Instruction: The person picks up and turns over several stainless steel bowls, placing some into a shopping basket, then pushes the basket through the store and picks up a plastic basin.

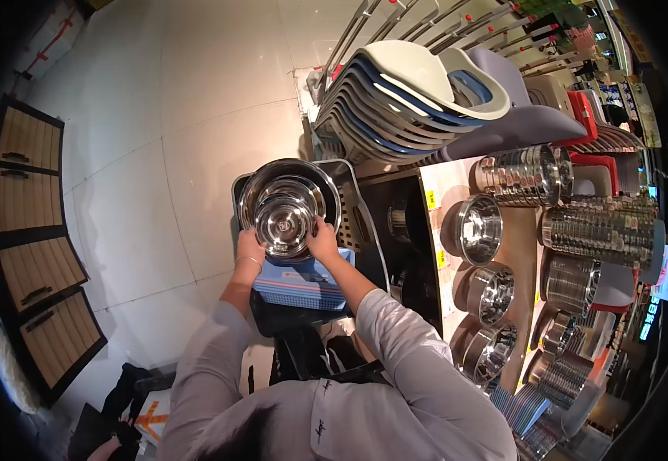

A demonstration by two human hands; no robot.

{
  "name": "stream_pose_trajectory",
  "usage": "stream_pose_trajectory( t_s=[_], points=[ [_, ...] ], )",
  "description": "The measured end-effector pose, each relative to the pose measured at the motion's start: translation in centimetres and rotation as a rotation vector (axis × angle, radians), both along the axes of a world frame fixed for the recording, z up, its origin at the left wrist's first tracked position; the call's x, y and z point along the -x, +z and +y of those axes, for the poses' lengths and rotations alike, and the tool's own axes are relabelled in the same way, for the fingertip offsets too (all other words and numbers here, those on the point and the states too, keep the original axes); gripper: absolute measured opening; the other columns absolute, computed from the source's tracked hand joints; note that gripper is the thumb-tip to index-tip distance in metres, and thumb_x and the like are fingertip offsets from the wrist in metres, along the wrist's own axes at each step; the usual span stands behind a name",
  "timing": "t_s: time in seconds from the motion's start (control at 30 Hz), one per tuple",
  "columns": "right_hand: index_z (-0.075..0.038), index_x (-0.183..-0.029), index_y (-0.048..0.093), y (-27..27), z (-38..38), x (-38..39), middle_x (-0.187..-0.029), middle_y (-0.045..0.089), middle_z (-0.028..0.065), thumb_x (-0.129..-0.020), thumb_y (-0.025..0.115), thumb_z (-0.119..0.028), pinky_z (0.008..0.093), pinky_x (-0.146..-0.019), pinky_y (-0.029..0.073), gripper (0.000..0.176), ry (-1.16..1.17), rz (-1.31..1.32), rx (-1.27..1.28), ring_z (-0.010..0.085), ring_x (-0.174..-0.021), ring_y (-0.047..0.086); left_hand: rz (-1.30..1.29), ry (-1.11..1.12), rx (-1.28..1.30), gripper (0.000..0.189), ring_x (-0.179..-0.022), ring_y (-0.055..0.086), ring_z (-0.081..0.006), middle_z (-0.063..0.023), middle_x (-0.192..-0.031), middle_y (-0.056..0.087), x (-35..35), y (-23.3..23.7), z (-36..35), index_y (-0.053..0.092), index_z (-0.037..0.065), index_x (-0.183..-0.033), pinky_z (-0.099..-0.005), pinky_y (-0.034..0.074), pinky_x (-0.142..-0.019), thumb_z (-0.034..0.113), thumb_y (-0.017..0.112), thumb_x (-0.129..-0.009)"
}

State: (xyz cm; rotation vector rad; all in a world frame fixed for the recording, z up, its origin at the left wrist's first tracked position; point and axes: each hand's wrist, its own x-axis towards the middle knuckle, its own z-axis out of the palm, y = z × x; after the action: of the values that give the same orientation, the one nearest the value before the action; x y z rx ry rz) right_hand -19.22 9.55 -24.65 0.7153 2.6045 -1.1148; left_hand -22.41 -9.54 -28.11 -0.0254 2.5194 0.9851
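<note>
Both of my hands grip a shiny metal bowl (286, 223) by opposite sides of its rim. My left hand (250, 247) is closed on the left edge, and my right hand (322, 240) on the right edge. Around and behind it shows a larger metal basin (256, 184), whose wide rim overlaps a dark plastic basket (358, 201). Nearer to me in the same basket lies a blue plastic basket (303, 298), just below my hands. The undersides of the bowl and the basin are hidden.
To the right stands a wooden shelf (522, 288) with metal bowls (478, 230) and tall stacks of basins (599, 234). Stacked chairs (403, 100) rise at the upper right, their legs sticking out. Wood-front cabinets (31, 203) line the left, across the pale tiled floor (127, 200).
</note>
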Motion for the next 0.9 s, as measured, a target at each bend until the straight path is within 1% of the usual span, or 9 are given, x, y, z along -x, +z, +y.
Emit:
stream_pose_trajectory(
  t_s=[0.17, 0.27, 0.33, 0.4, 0.53, 0.67, 0.73, 0.8, 0.9],
  points=[
    [-0.003, -0.117, 0.044, -3.9, -0.8, 1.0, -0.097, 0.05, 0.0211, -0.07, 0.055, -0.007, 0.0363, -0.08, 0.043, 0.048, 0.005, -0.013, -0.005, 0.034, -0.088, 0.052, 0.057, 0.004, 0.05, 0.036, -0.087, 0.051, -0.0382, -0.0223, -0.089, 0.053, 0.8, -5.0, 0.0, 0.054, -0.001, -0.098, -0.0404, 0.042, -0.081, -0.001, 0.062, -0.063],
    [-0.002, -0.119, 0.042, -5.3, -1.3, 1.2, -0.1, 0.049, 0.0218, -0.071, 0.054, -0.007, 0.0362, -0.082, 0.043, 0.05, 0.004, -0.05, 0.032, 0.0344, -0.091, 0.052, -0.062, -0.012, 0.096, 0.04, -0.09, 0.05, -0.0383, -0.0235, -0.092, 0.053, 1.0, -7.3, -0.3, 0.052, -0.001, -0.104, -0.0408, 0.042, -0.082, 0.003, 0.06, -0.065],
    [0.0, -0.122, 0.039, -5.6, -1.4, 1.4, -0.103, 0.047, 0.0232, -0.071, 0.053, -0.007, 0.036, -0.084, 0.042, 0.053, -0.005, -0.05, 0.026, 0.0358, -0.092, 0.051, -0.112, 0.01, 0.119, 0.04, -0.089, 0.052, -0.0375, -0.0236, -0.092, 0.055, 1.7, -7.2, 0.1, 0.051, -0.002, -0.105, -0.0416, 0.042, -0.082, 0.007, 0.057, -0.067],
    [0.001, -0.124, 0.037, -5.7, -1.4, 1.8, -0.113, 0.041, 0.0246, -0.073, 0.051, -0.007, 0.0381, -0.084, 0.043, 0.053, 0.017, -0.108, 0.027, 0.0379, -0.095, 0.052, -0.187, 0.005, 0.09, 0.044, -0.09, 0.054, -0.0357, -0.0243, -0.094, 0.057, 2.3, -6.7, 0.4, 0.05, -0.002, -0.109, -0.0405, 0.043, -0.082, 0.01, 0.055, -0.068],
    [0.0, -0.127, 0.032, -5.2, -1.5, 2.2, -0.116, 0.038, 0.024, -0.073, 0.052, -0.008, 0.0383, -0.084, 0.043, 0.058, 0.077, -0.148, 0.0, 0.0375, -0.096, 0.052, -0.242, -0.112, 0.179, 0.053, -0.095, 0.054, -0.0346, -0.0256, -0.101, 0.055, 3.1, -5.8, 0.8, 0.045, -0.002, -0.118, -0.0369, 0.043, -0.084, 0.016, 0.054, -0.068],
    [0.003, -0.128, 0.028, -3.9, -1.1, 1.5, -0.115, 0.039, 0.0272, -0.078, 0.052, -0.017, 0.0381, -0.086, 0.042, 0.059, 0.152, -0.235, 0.035, 0.0388, -0.097, 0.05, -0.186, -0.023, 0.019, 0.052, -0.102, 0.051, -0.0354, -0.0263, -0.107, 0.053, 2.3, -6.0, 0.6, 0.044, -0.004, -0.118, -0.0361, 0.04, -0.088, 0.017, 0.055, -0.071],
    [0.001, -0.127, 0.029, -2.6, -0.5, 0.6, -0.113, 0.043, 0.0268, -0.077, 0.054, -0.018, 0.0383, -0.086, 0.042, 0.059, 0.217, -0.259, 0.043, 0.0389, -0.097, 0.05, -0.176, -0.041, -0.053, 0.053, -0.104, 0.049, -0.0355, -0.0266, -0.11, 0.051, 1.7, -6.7, 0.1, 0.044, -0.005, -0.118, -0.0358, 0.038, -0.09, 0.018, 0.056, -0.072],
    [0.002, -0.119, 0.042, -1.7, 0.3, -0.7, -0.094, 0.055, 0.0242, -0.077, 0.056, -0.021, 0.0386, -0.081, 0.043, 0.05, 0.279, -0.193, 0.052, 0.0359, -0.093, 0.053, -0.216, 0.012, -0.067, 0.052, -0.107, 0.047, -0.035, -0.026, -0.112, 0.05, 0.9, -6.3, 0.0, 0.044, -0.006, -0.116, -0.0361, 0.036, -0.092, 0.019, 0.057, -0.073],
    [0.003, -0.105, 0.053, 3.9, 2.0, -1.7, -0.079, 0.06, 0.0167, -0.077, 0.056, -0.022, 0.0373, -0.073, 0.045, 0.038, 0.268, -0.22, 0.219, 0.0319, -0.081, 0.057, -0.093, 0.017, -0.108, 0.047, -0.102, 0.051, -0.0336, -0.0242, -0.109, 0.053, 0.1, -2.9, 1.2, 0.048, -0.006, -0.112, -0.0355, 0.039, -0.089, 0.013, 0.059, -0.071]
  ],
)
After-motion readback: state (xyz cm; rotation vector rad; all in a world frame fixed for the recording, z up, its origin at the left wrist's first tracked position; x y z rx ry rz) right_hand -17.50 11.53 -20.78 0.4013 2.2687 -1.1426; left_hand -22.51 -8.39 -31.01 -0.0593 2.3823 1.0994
